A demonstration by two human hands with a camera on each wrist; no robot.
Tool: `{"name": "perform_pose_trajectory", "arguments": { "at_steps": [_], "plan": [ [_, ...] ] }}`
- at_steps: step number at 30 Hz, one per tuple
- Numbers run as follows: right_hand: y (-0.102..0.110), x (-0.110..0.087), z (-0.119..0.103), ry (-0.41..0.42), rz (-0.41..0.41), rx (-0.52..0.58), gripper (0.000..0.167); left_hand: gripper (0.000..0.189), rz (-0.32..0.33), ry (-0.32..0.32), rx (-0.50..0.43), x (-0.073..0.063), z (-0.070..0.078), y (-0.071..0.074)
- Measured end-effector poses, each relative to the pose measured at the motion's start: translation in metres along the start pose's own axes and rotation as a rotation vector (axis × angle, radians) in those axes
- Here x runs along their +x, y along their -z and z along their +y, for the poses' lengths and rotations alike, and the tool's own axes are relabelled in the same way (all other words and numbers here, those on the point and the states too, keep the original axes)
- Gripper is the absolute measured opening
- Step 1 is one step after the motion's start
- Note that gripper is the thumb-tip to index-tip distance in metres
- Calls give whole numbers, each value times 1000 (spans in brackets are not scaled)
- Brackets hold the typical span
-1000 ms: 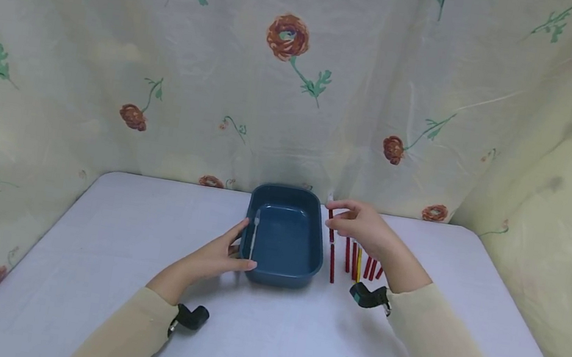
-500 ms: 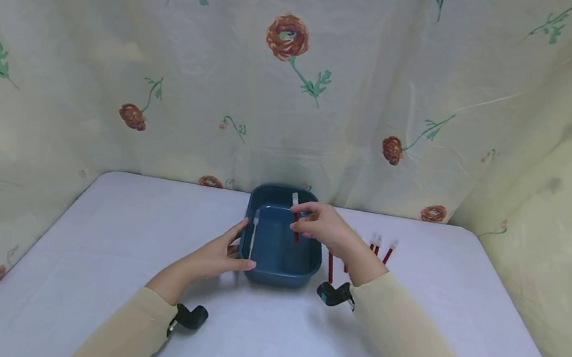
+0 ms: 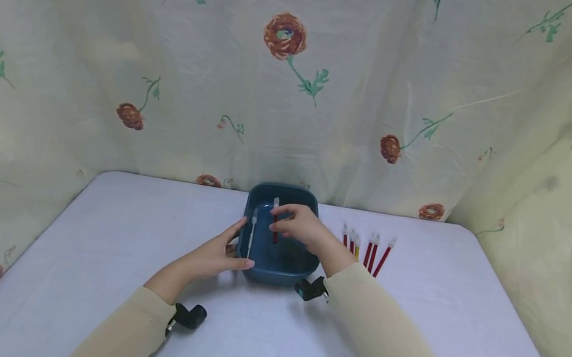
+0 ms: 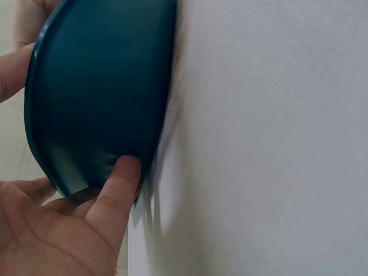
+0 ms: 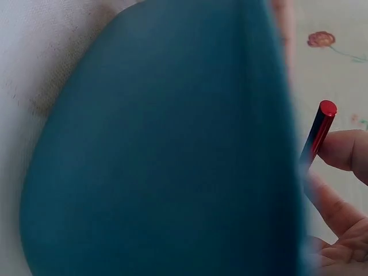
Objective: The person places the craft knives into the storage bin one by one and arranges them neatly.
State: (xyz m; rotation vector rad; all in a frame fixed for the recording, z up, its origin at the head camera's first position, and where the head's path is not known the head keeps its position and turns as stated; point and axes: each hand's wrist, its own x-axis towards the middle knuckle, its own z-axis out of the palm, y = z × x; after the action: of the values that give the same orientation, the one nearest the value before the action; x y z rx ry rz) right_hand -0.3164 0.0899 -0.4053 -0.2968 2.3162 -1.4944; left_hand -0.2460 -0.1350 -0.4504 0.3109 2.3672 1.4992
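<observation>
Head view has the two hands apart: the right hand pinches a pale-capped red stick between thumb and finger over the blue bin, while the left hand clasps that bin at its near left corner. Inside the bin a slim white stick lies along the left wall. Farther right, more red sticks and a yellow stick lie on the white table, before a flowered cloth.

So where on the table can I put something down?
The table is bare left of the tub and left sleeve, between that and the right sleeve, and right of the loose sticks. It's crowded at the tub: the right hand holds a red stick near a white stick.
</observation>
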Motion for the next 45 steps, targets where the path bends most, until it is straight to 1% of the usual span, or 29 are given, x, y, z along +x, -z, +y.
{"name": "perform_pose_trajectory", "arguments": {
  "at_steps": [10, 15, 24, 36, 40, 45],
  "plan": [
    [-15, 11, 8, -56, 12, -17, 42, 98, -10, -9, -24, 1, -1, 0],
    [-20, 16, 11, -69, 13, -25, 41, 98, -1, -2, -6, 0, -1, 0],
    [-28, 19, 8, -99, -6, -60, 39, 98, -1, -7, -14, 1, -2, 0],
    [-31, 23, 9, -135, -3, -74, 39, 98, 9, 6, -16, 2, -3, -2],
    [-31, 24, 10, -138, -2, -83, 39, 98, 11, 4, -20, 2, -3, -2],
    [-31, 25, 13, -137, 4, -69, 38, 98, 10, 3, -23, 2, -3, -1]
  ]
}}
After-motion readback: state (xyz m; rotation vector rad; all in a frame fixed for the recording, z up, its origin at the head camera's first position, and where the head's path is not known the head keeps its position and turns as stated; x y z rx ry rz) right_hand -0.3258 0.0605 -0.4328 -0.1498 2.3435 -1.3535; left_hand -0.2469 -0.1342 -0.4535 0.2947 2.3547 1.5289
